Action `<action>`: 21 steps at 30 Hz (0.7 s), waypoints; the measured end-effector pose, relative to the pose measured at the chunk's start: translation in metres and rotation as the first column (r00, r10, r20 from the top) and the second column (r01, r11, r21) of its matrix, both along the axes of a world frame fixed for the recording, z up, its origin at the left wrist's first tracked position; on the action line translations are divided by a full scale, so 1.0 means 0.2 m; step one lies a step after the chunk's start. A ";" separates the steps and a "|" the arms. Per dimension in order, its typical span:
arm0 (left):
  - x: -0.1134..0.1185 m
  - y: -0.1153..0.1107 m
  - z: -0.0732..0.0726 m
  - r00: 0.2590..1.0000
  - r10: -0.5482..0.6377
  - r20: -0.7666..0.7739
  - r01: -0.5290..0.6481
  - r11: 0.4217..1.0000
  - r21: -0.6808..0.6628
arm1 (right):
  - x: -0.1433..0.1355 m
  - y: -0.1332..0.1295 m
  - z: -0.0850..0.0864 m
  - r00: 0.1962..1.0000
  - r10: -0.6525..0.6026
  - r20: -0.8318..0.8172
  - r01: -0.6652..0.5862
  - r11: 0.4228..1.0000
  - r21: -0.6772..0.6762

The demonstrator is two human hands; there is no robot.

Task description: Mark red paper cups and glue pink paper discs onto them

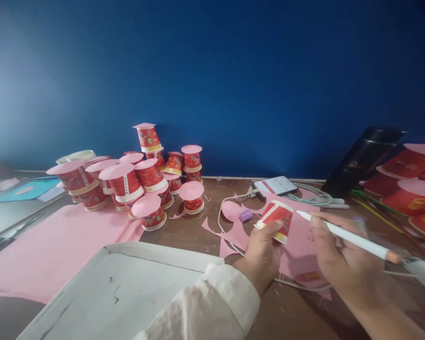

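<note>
My left hand (264, 255) is closed round a red paper cup (278, 218) with a white rim, tilted above the table. Close to its right, my right hand (343, 255) grips a white pen (357, 240), whose tip points left toward the cup without touching it. Beneath both hands lies a pink paper sheet (299, 257) with cut edges. A purple cap-like piece (246, 216) rests left of the cup, beside a pink paper circle (231, 210).
Red cups topped with pink discs (150, 177) stand stacked at the left, others (418, 189) at the right. A phone (275, 185) with a white cable, a black bottle (364, 160), pink sheets (63, 250) and a white box lid (127, 293) surround the hands.
</note>
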State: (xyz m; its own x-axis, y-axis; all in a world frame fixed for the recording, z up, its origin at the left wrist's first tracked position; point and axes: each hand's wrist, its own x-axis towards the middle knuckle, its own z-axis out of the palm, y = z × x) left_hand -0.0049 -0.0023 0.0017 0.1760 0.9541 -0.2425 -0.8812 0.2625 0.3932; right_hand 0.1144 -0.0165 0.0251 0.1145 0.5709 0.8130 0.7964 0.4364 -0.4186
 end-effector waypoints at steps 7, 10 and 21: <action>0.00 0.00 -0.03 0.999 -0.031 0.012 0.031 0.999 0.041 | 0.02 0.03 0.01 0.994 0.039 0.101 -0.045 0.997 0.055; 0.01 -0.01 -0.02 0.999 -0.045 0.017 0.044 0.998 0.051 | 0.03 0.03 0.01 0.989 -0.002 0.145 -0.010 0.997 0.080; 0.01 -0.01 -0.02 0.998 -0.056 0.013 0.055 0.996 0.072 | 0.02 0.03 0.01 0.982 -0.037 0.185 0.019 0.995 0.102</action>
